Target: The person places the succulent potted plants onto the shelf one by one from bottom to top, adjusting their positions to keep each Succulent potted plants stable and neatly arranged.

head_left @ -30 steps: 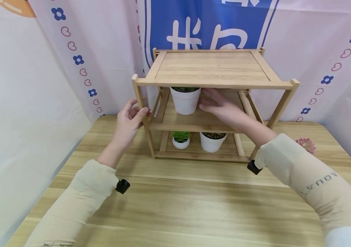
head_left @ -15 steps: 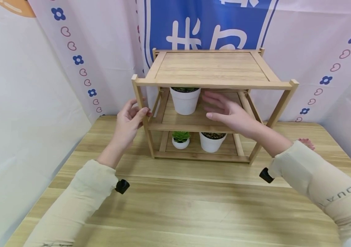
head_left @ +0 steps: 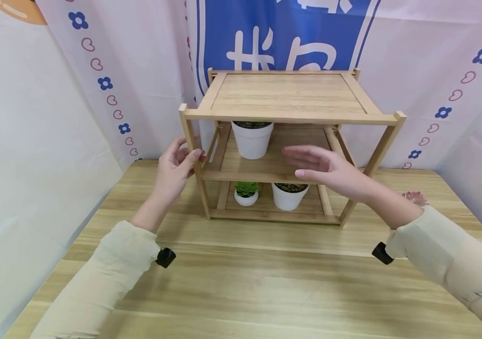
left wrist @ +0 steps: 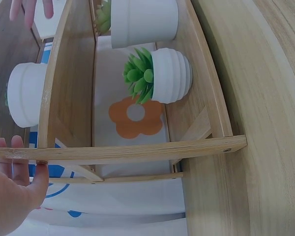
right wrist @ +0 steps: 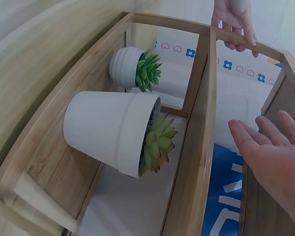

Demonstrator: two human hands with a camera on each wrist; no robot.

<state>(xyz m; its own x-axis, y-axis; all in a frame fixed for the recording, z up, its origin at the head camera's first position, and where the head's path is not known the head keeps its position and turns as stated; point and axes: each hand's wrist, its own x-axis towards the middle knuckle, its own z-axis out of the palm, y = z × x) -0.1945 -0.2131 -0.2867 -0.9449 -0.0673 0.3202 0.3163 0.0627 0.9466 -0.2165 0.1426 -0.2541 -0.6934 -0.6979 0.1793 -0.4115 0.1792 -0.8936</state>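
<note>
My left hand (head_left: 177, 165) grips the front left post of a wooden three-tier shelf (head_left: 291, 92), thumb in front and fingers behind. On the middle tier, toward the left, stands a large white plant pot (head_left: 252, 140) whose plant is mostly hidden by the top board. To its right, apart from it, my right hand (head_left: 334, 172) hovers at the front edge of that tier, fingers extended and holding nothing. Below, on the bottom tier, are a small ribbed pot with a green succulent (left wrist: 140, 73) and a larger white pot with a pale green succulent (right wrist: 160, 142).
The shelf stands toward the back of a wood-grain table (head_left: 241, 282). A pink artificial succulent (head_left: 415, 197) lies on the table to the right, partly behind my right forearm. Behind hangs a patterned curtain (head_left: 151, 70) with a blue panel.
My right hand has drawn back from the white pot on the middle tier, toward me and to the right. The pot stays in place, and my left hand keeps its grip on the post.
</note>
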